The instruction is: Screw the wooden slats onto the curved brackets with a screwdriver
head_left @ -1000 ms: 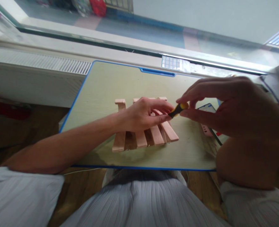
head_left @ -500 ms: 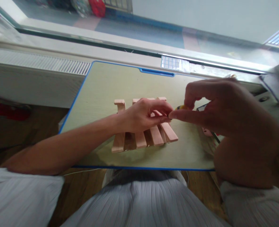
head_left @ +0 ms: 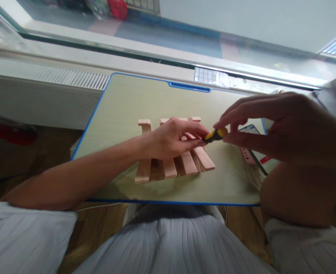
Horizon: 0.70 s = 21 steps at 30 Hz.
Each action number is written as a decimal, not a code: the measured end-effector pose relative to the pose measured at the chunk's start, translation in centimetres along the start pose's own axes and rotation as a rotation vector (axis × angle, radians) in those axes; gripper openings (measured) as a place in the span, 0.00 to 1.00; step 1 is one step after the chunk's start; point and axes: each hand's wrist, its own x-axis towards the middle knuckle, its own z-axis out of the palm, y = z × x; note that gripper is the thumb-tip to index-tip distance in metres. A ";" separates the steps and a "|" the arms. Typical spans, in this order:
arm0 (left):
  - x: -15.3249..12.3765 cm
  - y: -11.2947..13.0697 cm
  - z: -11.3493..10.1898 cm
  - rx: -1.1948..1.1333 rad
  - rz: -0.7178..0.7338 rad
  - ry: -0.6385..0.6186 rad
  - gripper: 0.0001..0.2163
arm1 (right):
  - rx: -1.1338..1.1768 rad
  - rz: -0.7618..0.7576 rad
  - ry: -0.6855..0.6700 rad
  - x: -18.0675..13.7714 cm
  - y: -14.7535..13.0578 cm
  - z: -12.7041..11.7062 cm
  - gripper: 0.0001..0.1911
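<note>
Right hand (head_left: pixel 273 125) pinches the short yellow-and-black screwdriver (head_left: pixel 215 135) over the slatted pale wooden rack (head_left: pixel 182 161); left hand (head_left: pixel 172 139), fingers curled, covers the rack on the blue-edged desk (head_left: pixel 128 102), a phone (head_left: pixel 256 146) just beside.

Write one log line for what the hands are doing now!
left hand: on wooden rack | right hand: pinching screwdriver | phone: on table, right of rack
</note>
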 end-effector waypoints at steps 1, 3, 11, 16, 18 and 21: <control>0.0 0.0 0.0 0.019 0.000 0.002 0.12 | 0.009 0.012 0.002 0.0 0.1 0.0 0.07; 0.0 0.1 0.0 0.047 0.005 0.006 0.13 | 0.028 0.027 0.031 0.0 0.2 0.1 0.03; 0.0 0.4 0.0 0.021 -0.006 0.004 0.12 | 0.013 0.049 0.098 0.5 0.0 0.7 0.08; 0.0 0.7 0.0 0.035 -0.006 0.043 0.08 | -0.030 0.007 0.174 1.0 -0.3 1.7 0.15; 0.0 0.8 -0.1 0.041 0.002 0.062 0.06 | -0.033 0.015 0.198 1.1 -0.5 2.1 0.16; 0.0 0.6 -0.1 0.030 0.044 0.066 0.04 | -0.062 -0.011 0.191 1.2 -0.5 2.3 0.16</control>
